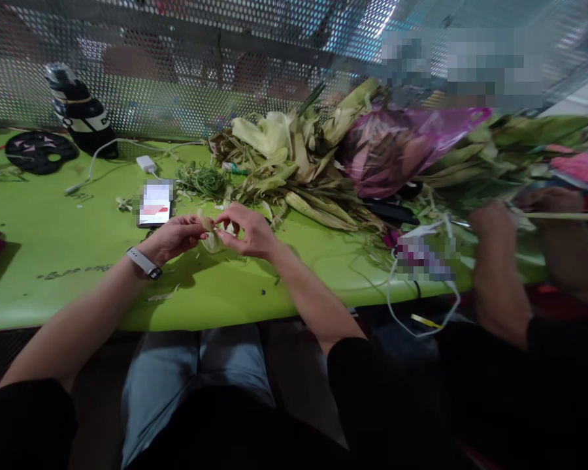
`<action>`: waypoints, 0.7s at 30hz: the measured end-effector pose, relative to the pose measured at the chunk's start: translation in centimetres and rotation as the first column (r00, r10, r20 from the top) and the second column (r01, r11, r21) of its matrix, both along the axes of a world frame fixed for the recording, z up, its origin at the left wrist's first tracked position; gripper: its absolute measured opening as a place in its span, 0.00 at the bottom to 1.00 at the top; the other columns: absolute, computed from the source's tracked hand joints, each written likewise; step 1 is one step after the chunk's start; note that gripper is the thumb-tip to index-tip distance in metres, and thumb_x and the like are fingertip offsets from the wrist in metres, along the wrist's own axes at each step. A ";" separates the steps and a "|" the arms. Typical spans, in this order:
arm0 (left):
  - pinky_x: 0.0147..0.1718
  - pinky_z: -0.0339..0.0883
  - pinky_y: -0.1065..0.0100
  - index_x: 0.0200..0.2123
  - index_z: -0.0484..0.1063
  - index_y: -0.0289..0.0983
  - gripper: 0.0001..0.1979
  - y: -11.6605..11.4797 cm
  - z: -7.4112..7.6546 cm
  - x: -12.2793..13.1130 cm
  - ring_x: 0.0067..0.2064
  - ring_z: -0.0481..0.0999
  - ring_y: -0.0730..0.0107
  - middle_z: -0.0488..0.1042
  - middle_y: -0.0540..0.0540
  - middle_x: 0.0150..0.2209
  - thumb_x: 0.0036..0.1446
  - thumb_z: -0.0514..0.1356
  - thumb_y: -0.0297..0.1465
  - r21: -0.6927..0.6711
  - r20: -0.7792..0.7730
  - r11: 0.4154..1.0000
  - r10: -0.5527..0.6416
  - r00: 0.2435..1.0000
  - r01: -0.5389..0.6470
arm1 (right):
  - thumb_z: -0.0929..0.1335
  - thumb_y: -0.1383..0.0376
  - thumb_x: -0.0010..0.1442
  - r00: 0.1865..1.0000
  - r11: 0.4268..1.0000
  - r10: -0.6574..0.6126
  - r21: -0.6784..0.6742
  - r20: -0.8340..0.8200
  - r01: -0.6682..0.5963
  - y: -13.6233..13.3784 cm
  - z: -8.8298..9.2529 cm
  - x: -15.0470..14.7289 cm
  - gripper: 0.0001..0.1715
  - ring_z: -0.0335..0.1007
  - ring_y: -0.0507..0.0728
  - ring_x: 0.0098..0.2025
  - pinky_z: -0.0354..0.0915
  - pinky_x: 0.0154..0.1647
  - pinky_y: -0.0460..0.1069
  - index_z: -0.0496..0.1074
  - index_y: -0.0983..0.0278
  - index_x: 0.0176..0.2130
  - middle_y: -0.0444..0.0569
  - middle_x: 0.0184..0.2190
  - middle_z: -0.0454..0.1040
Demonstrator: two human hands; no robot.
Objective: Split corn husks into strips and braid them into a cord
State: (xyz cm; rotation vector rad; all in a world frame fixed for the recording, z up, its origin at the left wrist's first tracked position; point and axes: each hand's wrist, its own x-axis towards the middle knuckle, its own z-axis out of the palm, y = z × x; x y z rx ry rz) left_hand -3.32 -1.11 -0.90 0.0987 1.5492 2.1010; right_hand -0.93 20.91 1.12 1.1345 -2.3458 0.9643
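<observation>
My left hand [179, 236], with a watch [144, 262] on its wrist, pinches a pale piece of corn husk [212, 243] between thumb and fingertips. Facing it, my right hand [249, 231] has its fingertips closed on the same pale piece. Both hands are just above the green table [235, 294], and the fingers partly hide the piece. Right behind them lies a small heap of thin green shreds [203, 181]. A lit phone [155, 202] rests beyond my left wrist.
Dry corn husks [269, 134] and a purple plastic bag [387, 153] are heaped along a perforated metal screen [176, 72]. A dark bottle [81, 111] and black mask-like item [42, 152] stand at back left. At right, a co-worker's hands [494, 215] are near a white cord [389, 294].
</observation>
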 end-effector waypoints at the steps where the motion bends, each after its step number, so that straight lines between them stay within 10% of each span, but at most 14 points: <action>1: 0.18 0.61 0.80 0.31 0.81 0.34 0.07 0.0 0.0 0.0 0.23 0.73 0.80 0.77 0.47 0.24 0.45 0.72 0.22 0.005 -0.005 1.000 0.010 1.000 -0.010 | 0.69 0.61 0.63 1.000 1.000 -0.001 0.004 -0.002 0.001 -0.1 0.1 0.2 0.08 0.66 0.54 0.34 0.62 0.35 0.49 0.72 0.62 0.42 0.48 0.35 0.72; 21: 0.31 0.73 0.74 0.33 0.81 0.36 0.13 -0.5 0.9 0.2 0.31 0.80 0.73 0.82 0.46 0.32 0.41 0.76 0.27 -0.071 -0.057 0.997 0.033 0.998 -0.037 | 0.69 0.65 0.66 0.993 0.986 0.085 -0.137 -0.083 -0.095 -0.2 -1.2 -0.9 0.04 0.69 0.53 0.37 0.66 0.38 0.48 0.73 0.62 0.37 0.47 0.36 0.73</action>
